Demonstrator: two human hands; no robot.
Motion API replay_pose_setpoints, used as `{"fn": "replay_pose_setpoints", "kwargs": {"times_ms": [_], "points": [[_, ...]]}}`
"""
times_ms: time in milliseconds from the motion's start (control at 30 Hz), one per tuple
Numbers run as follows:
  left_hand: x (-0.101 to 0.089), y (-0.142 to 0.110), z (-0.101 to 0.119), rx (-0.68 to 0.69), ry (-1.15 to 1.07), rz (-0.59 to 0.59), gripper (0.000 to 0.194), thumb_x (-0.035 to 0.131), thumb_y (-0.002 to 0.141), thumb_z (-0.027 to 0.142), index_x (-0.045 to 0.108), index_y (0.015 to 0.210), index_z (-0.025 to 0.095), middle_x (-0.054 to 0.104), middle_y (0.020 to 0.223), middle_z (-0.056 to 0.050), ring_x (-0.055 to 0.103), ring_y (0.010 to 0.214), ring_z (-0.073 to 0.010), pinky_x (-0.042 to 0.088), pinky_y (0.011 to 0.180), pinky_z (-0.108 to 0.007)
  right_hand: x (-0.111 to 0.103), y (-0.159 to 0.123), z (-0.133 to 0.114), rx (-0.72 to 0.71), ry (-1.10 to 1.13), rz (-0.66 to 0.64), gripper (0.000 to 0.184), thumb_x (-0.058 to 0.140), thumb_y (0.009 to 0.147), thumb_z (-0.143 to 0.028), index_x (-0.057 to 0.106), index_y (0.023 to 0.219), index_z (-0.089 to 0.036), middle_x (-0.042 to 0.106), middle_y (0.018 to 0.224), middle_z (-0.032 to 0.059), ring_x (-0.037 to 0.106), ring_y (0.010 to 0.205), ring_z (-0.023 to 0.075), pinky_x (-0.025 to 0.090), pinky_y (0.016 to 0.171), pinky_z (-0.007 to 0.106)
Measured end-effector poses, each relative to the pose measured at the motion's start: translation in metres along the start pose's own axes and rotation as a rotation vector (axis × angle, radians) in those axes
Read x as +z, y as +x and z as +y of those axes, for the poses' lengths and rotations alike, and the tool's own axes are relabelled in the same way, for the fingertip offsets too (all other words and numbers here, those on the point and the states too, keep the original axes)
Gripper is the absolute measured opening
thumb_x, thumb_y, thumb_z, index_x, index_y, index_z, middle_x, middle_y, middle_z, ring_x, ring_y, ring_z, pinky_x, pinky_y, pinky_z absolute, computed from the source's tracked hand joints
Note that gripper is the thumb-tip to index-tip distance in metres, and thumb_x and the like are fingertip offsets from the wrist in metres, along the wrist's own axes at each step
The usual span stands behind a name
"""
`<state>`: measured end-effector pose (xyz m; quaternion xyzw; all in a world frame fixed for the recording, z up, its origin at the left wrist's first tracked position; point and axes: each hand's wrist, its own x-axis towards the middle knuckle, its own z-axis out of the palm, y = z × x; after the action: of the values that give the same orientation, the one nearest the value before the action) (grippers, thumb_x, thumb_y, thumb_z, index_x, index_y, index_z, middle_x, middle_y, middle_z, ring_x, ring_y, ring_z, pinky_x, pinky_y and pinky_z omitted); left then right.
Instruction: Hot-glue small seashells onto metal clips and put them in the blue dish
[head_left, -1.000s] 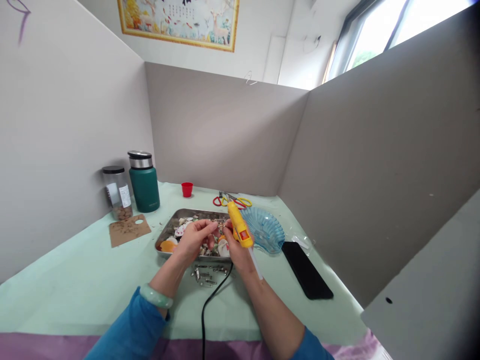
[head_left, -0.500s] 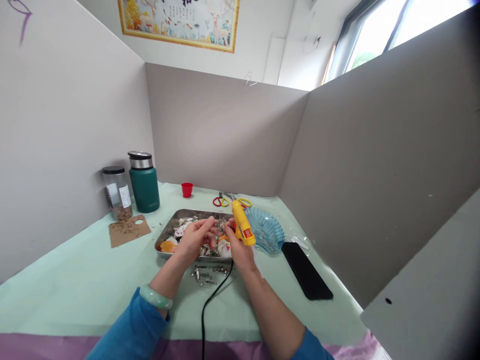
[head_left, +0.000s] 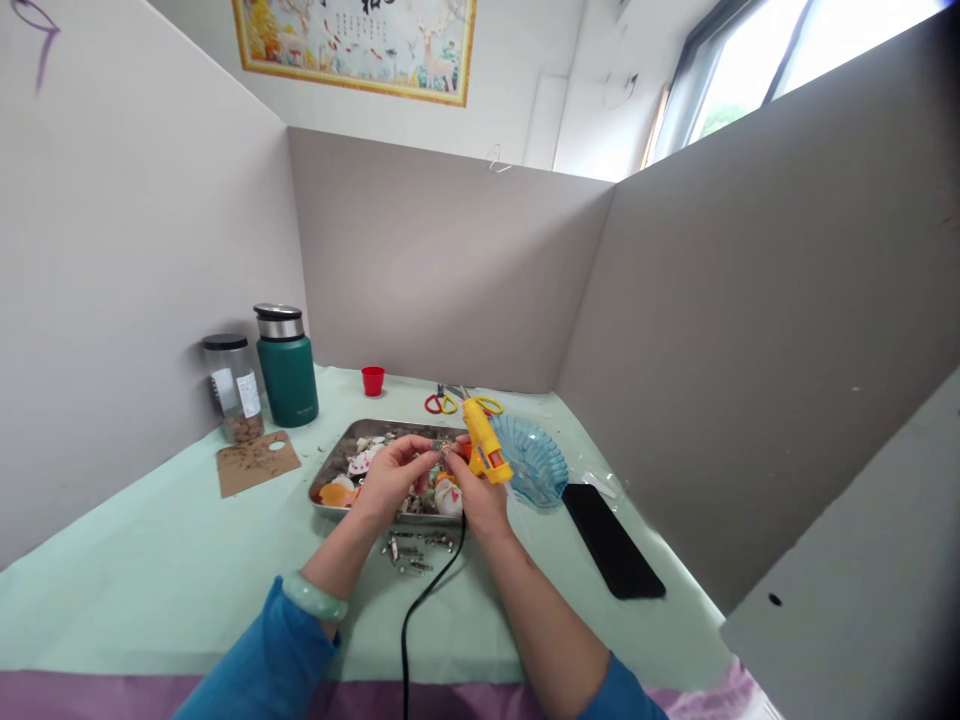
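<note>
Head view: both forearms reach in from the lower edge and converge over the metal tray [head_left: 427,519], wrists raised, fingertips almost meeting above its contents. The left hand [head_left: 391,480] comes in at a slant, back turned up, thumb and index finger drawn narrowly together and the other fingers curled beneath; a pale green bangle [head_left: 315,598] sits just above the blue cuff. The right hand [head_left: 480,500] bends inward at the wrist, its thumb and a fingertip pinched toward the left ones, while the yellow glue gun [head_left: 486,440] is held against its outer side, nozzle pointing away from the person and tilted up.

Between the fingertips there seems to be a tiny item, too small to make out against the clutter behind, so whether the left fingers grip anything cannot be told. The right fingers behind the gun are largely hidden, and so is part of its handle. The hands also cover much of the small decorations [head_left: 365,460] in the tray. The black cable [head_left: 406,640] runs off the bottom edge past the loose metal clips [head_left: 409,553]; both sleeves are cut off there too.

Compared with half a second ago, the left and right fingertips have closed in on each other, and less of the white stick behind the gun shows.
</note>
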<state>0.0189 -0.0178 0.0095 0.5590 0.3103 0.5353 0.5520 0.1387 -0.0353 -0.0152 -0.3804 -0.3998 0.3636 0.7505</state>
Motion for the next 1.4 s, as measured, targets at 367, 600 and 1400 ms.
{"fn": "replay_pose_setpoints", "kwargs": {"times_ms": [367,600,1400], "points": [[-0.008,0.005,-0.002,-0.136,-0.355,-0.037,0.031,0.078,0.062,0.028,0.055,0.078,0.015,0.065,0.063,0.002,0.046,0.037,-0.0046,0.033,0.036,-0.017,0.004,-0.003,-0.005,-0.034,-0.003,-0.004,0.025,0.07,0.066,-0.024,0.061,0.088,-0.021,0.066,0.077,-0.0028,0.063,0.073,0.0133,0.052,0.074,0.027],[-0.014,0.008,-0.002,-0.151,-0.458,0.007,0.032,0.079,0.06,0.02,0.053,0.077,0.016,0.07,0.072,-0.003,0.045,0.037,-0.0033,0.034,0.036,-0.016,0.004,-0.003,-0.003,-0.009,0.0,0.043,0.029,0.074,0.064,-0.03,0.062,0.088,-0.019,0.065,0.073,-0.0015,0.061,0.063,0.0133,0.052,0.061,0.025],[-0.017,0.004,-0.016,0.404,0.412,0.083,0.011,0.055,0.077,0.018,0.06,0.087,0.018,0.048,0.051,0.007,0.045,0.043,-0.0086,0.035,0.045,-0.019,0.001,-0.003,0.0,-0.008,-0.041,0.029,0.034,0.072,0.066,-0.034,0.061,0.094,-0.017,0.066,0.082,0.0011,0.063,0.073,0.0156,0.051,0.068,0.026]]}}
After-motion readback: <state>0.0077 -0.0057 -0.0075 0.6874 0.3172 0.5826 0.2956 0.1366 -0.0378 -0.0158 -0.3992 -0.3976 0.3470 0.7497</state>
